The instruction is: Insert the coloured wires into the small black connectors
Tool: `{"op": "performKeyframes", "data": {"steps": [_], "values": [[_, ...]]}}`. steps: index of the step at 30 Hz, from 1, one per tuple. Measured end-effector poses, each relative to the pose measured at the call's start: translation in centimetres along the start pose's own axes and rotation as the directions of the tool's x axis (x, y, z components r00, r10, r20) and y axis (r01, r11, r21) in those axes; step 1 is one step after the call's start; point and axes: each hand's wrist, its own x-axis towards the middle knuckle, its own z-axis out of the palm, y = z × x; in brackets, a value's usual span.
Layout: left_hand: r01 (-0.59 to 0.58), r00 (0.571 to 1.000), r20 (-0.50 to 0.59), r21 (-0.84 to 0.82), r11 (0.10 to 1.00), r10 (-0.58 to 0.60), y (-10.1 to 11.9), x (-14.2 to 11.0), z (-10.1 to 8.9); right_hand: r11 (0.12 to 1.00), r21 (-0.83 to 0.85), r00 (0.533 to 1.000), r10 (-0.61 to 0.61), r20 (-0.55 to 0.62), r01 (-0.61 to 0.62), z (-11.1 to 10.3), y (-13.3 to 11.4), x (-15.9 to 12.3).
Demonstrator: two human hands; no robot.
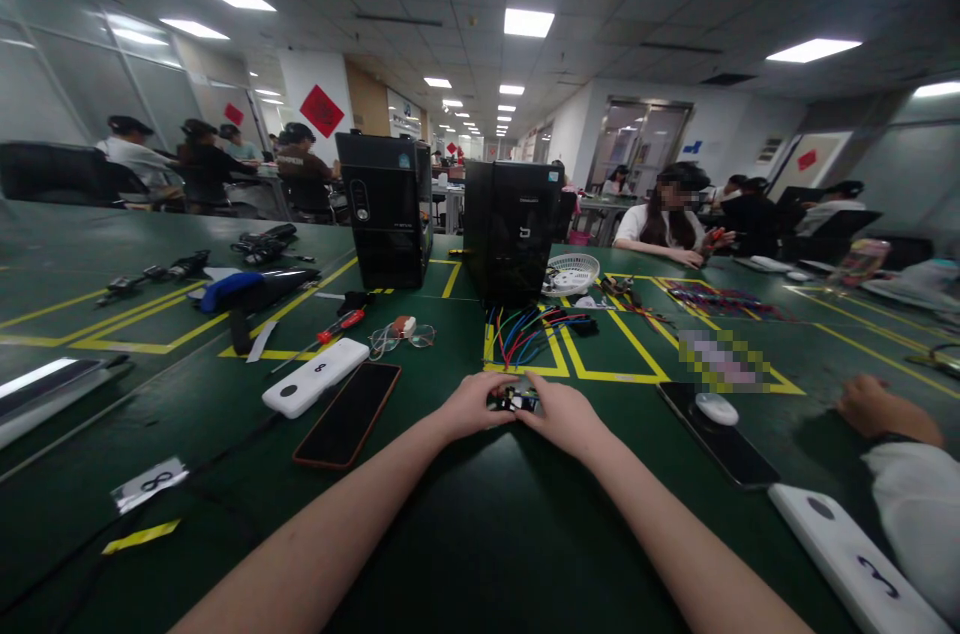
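Observation:
My left hand [475, 404] and my right hand [558, 412] meet over the green table, fingers curled around a small cluster of black, white and yellowish connector-like pieces [516, 400]. Fingers cover part of this cluster, so its exact kind is unclear. Just beyond my fingertips lies a bundle of red, blue and green wires [517, 332], fanned out with black ends on the right. Whether the wires join the cluster cannot be made out. Behind them stands a black computer case [510, 224].
Another black computer case [381, 214] stands further left. Nearby lie a phone [349, 414], a white power bank [316, 379], a red screwdriver [341, 325] and glasses [420, 337]. A white basket [573, 286] sits behind the wires. At right rests another person's hand [889, 406].

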Motion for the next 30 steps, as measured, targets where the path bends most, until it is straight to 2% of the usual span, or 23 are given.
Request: {"op": "performKeyframes", "data": {"steps": [3,5,7,10,14,17,20,27,30], "values": [[-0.012,1.000,-0.026,-0.048,0.999,0.010,0.1,-0.1,0.0,0.993,-0.101,0.997,0.066,0.032,-0.062,0.2,0.7,0.3],[-0.011,0.998,-0.054,-0.062,0.998,0.008,0.1,-0.1,0.0,0.983,-0.126,0.991,0.129,-0.023,-0.131,-0.4,1.3,0.6],[-0.003,0.999,-0.054,-0.051,0.999,0.000,0.2,-0.1,0.0,0.956,-0.128,0.962,0.250,-0.106,-0.263,-1.6,2.7,0.9],[0.007,1.000,-0.021,-0.003,1.000,-0.007,0.5,-0.1,-0.3,0.875,-0.076,0.864,0.452,-0.223,-0.478,-3.6,6.3,1.0],[0.003,1.000,0.002,0.040,0.999,-0.003,0.9,-0.1,-0.5,0.721,-0.056,0.705,0.655,-0.273,-0.691,-4.9,12.3,0.3],[-0.010,1.000,-0.003,0.053,0.999,0.010,0.9,-0.1,-0.5,0.665,-0.049,0.652,0.712,-0.260,-0.746,-4.5,15.0,-0.4],[-0.029,1.000,-0.006,0.057,0.998,0.029,0.8,0.0,-0.4,0.650,-0.040,0.639,0.731,-0.240,-0.759,-3.9,15.7,-0.5],[-0.050,0.999,0.000,0.065,0.997,0.050,0.4,0.0,-0.2,0.632,-0.015,0.626,0.763,-0.164,-0.775,-3.4,15.2,0.0],[-0.046,0.999,0.004,0.066,0.997,0.045,0.3,0.0,-0.1,0.669,0.004,0.653,0.727,-0.211,-0.744,-3.9,15.7,-0.1]]}}
